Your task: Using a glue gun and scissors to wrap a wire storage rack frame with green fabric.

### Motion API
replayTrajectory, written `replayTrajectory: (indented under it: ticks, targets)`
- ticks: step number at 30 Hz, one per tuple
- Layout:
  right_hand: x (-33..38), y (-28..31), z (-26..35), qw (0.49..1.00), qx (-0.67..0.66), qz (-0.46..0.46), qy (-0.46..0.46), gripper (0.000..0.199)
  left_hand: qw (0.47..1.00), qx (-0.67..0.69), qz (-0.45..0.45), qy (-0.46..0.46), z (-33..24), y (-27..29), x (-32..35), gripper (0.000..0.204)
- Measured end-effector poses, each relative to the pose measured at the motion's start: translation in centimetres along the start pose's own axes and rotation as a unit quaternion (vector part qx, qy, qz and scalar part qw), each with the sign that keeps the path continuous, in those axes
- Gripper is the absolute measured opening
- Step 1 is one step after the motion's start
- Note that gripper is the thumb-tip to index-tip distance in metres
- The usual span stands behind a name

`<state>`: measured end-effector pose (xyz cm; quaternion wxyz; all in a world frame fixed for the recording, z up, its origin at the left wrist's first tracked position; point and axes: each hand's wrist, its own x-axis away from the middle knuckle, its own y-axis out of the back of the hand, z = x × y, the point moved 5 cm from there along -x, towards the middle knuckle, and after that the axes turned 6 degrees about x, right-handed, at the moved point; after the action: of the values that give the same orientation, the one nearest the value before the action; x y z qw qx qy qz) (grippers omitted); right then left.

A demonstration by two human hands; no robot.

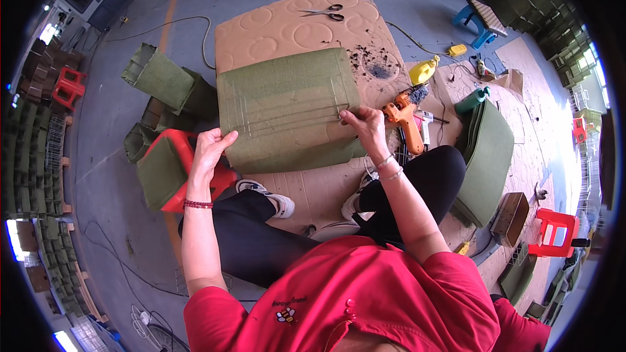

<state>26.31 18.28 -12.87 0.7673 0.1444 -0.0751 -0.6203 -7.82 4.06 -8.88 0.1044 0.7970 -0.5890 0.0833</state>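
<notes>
A green felt-like sheet [287, 81] with a tan middle panel lies over the cardboard-topped work surface in front of me, its near edge curving down. On it rests a thin wire frame [293, 109] with several parallel rods. My left hand [210, 150] grips the sheet's left edge, thumb on top and fingers underneath. At the right edge, my right hand [366, 127] pinches the sheet beside the end of the wire frame; its lower fingers are partly hidden. Right of that hand lies an orange glue gun [405, 124].
Black-handled scissors [323, 12] lie at the cardboard's far side, near dark scraps [378, 68]. A yellow bottle [424, 70] and a stack of green sheets [484, 163] are at right. Left are green boxes [156, 78] and a red stool [186, 150]. Cables cross the floor.
</notes>
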Motion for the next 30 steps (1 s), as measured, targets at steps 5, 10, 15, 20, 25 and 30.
replayTrajectory:
  ticks: [5,10,15,20,25,30]
  targets:
    - [0.1,-0.1,0.5,1.000,0.017,0.004,-0.010,0.027,1.000,-0.021,0.009,0.011,0.2,0.2,0.0,0.029]
    - [0.2,-0.3,0.4,1.000,0.005,-0.002,0.002,0.027,0.999,-0.028,0.015,-0.008,-0.9,0.0,0.6,0.025]
    - [0.8,0.1,0.9,0.999,-0.048,0.002,0.002,0.026,1.000,0.013,0.023,-0.014,-1.2,0.1,0.7,0.023]
    - [0.2,-0.2,-1.4,0.999,-0.043,0.002,-0.009,0.027,0.999,0.026,0.030,0.006,-0.5,0.0,0.5,0.022]
    - [0.2,-0.2,-0.8,0.999,-0.050,-0.004,-0.002,0.029,0.999,0.024,0.025,-0.009,-1.0,0.1,0.7,0.023]
    - [0.2,-0.4,0.0,0.998,-0.068,0.000,0.006,0.027,0.999,0.016,0.027,-0.011,-0.9,0.3,0.6,0.023]
